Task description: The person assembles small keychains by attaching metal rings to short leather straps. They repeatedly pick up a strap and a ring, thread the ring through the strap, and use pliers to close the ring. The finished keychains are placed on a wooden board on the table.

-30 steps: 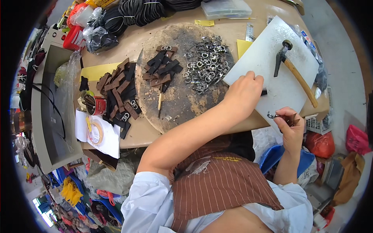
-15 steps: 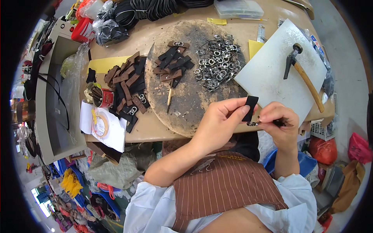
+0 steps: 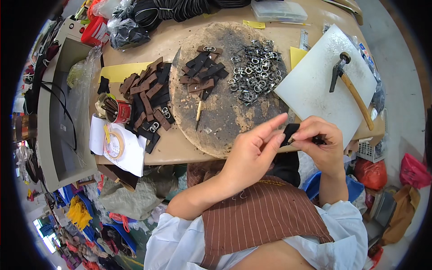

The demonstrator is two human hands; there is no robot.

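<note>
A short black strap (image 3: pixel 292 129) is held up between my two hands, just past the near edge of the worktable. My left hand (image 3: pixel 253 155) has its index finger raised and stretched out, while the thumb presses at the strap's lower left end. Thumb and fingers of my right hand (image 3: pixel 320 140) pinch the strap's right side. Small dark pieces show within the right hand's curled fingers, too hidden to name. A round, worn board (image 3: pixel 225 128) lies beyond my hands. On it are a pile of metal buckles (image 3: pixel 258 67), brown and black straps (image 3: pixel 202 72) and a wooden-handled awl (image 3: pixel 198 112).
A hammer (image 3: pixel 355 92) rests on a white slab (image 3: pixel 310 87) at the right. More straps (image 3: pixel 146 96) are heaped left of the board, beside a red tin (image 3: pixel 121 111) and a tape roll (image 3: pixel 114 145) on paper. Black cord coils (image 3: pixel 180 10) lie along the back.
The strap has gone from upright to tilted and folded over. My left index finger has lifted off it, and my right hand has moved in closer, covering the metal piece.
</note>
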